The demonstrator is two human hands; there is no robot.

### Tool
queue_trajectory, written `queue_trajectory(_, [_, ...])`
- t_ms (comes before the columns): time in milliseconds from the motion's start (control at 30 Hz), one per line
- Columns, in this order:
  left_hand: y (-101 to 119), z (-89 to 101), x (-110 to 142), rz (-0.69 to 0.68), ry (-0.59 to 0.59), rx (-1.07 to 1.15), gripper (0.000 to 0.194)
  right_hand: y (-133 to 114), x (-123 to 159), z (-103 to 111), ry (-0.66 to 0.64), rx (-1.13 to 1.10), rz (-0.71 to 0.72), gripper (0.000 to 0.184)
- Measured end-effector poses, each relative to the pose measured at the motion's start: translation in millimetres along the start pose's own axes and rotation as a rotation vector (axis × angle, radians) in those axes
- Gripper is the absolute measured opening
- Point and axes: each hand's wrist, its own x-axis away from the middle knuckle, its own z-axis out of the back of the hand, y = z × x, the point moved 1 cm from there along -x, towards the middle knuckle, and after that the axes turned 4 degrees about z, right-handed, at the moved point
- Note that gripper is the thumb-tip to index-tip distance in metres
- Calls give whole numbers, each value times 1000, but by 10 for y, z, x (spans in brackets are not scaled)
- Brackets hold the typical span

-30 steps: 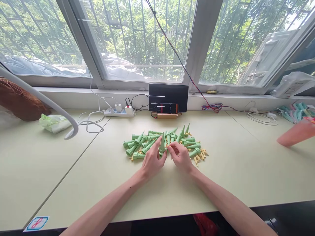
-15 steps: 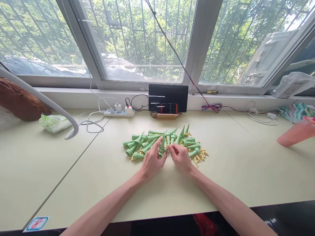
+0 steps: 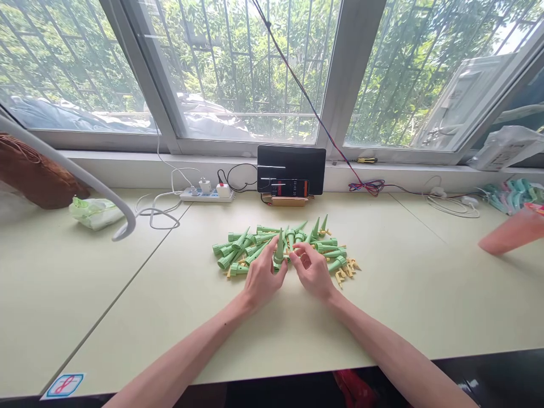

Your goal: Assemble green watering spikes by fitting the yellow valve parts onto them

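The left hand was partly curled, its index finger and thumb closed around a green cone that stood nearly upright, point up, just above the near edge of the pile. The right hand hovered close beside it, fingers bent in a loose pinch; I couldn't tell whether its fingertips had hold of anything. Little had changed over the last second: the right fingers had loosened slightly and the held cone had leaned a touch, so the work looked to me no further along.

The cone was smooth, dull plastic, tapering from a wider base. Behind and around the hands lay similar green spikes, some with ribbed collars, overlapping at all angles. Small yellow pieces, stubby and knobbly, were scattered on their right. Beneath spread the smooth, pale worktop; beyond stood a glossy black tablet.
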Motion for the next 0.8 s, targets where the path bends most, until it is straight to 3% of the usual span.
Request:
queue_trajectory(233, [1,-1,-2,-4,-1,-4,60,3,3,-21,-33,-6,56,20])
queue_trajectory(800, [28,-2,28,9,-40,16,60,89,15,-33,-90,-58,-8,29])
